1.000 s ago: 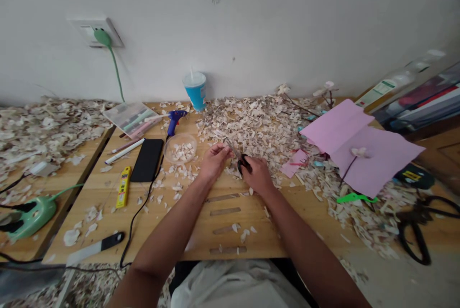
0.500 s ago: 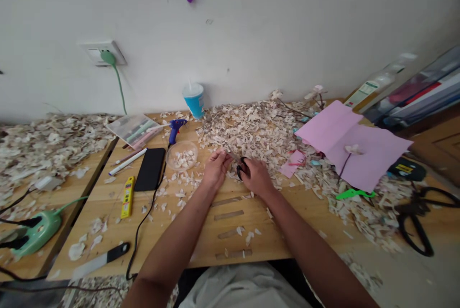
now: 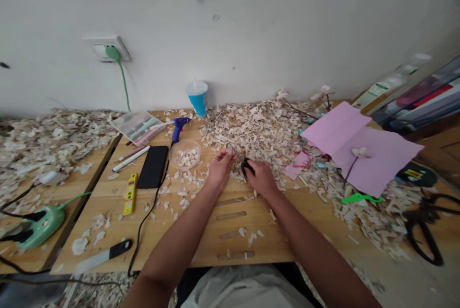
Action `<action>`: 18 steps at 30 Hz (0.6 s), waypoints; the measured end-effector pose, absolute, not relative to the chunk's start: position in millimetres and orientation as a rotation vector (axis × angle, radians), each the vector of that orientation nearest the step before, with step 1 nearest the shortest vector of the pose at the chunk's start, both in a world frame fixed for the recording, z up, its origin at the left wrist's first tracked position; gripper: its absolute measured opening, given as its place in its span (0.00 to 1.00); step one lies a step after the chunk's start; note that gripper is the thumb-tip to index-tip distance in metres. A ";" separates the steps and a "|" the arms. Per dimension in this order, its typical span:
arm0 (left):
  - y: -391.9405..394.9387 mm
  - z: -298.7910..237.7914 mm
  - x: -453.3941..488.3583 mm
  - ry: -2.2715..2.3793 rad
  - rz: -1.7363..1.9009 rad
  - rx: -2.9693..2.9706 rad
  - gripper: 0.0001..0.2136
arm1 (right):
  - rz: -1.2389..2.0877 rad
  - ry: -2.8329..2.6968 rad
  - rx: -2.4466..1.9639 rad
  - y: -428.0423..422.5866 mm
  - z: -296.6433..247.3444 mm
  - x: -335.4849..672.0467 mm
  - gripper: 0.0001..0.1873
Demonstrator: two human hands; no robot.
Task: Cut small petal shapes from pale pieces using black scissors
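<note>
My right hand is closed round the black handles of a pair of scissors, whose blades point up and left toward my other hand. The fingers of my left hand are pinched together near the blade tips, on something small and pale that I cannot make out. Both hands are just above the wooden table, in front of a wide heap of pale, curled scraps. Left of my left hand stands a clear round dish with small pale pieces in it.
A blue glue gun, a black phone, a yellow packet and a scraper lie left. A blue cup stands by the wall. Pink sheets, a green cutter and large shears lie right.
The whole view has shifted slightly, so most things sit a little further right. My hands keep nearly the same pose, the right still round the scissors and the left still pinched.
</note>
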State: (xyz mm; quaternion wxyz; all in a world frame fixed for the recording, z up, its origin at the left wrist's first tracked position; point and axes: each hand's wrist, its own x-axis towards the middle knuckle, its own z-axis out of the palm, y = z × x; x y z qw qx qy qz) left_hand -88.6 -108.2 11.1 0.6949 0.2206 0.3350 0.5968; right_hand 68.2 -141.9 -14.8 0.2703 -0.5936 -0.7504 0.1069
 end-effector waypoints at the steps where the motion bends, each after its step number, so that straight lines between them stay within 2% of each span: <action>1: -108.1 10.6 -88.7 0.749 1.336 0.488 0.13 | 0.301 -1.998 -1.607 -141.2 -14.7 68.5 0.10; 6: -108.2 9.6 -87.9 0.782 1.340 0.447 0.13 | 0.355 -1.887 -1.607 -140.2 -10.1 68.8 0.10; 18: -109.6 7.6 -87.0 0.751 1.368 0.468 0.13 | 0.222 -2.076 -1.589 -146.0 -5.0 63.3 0.12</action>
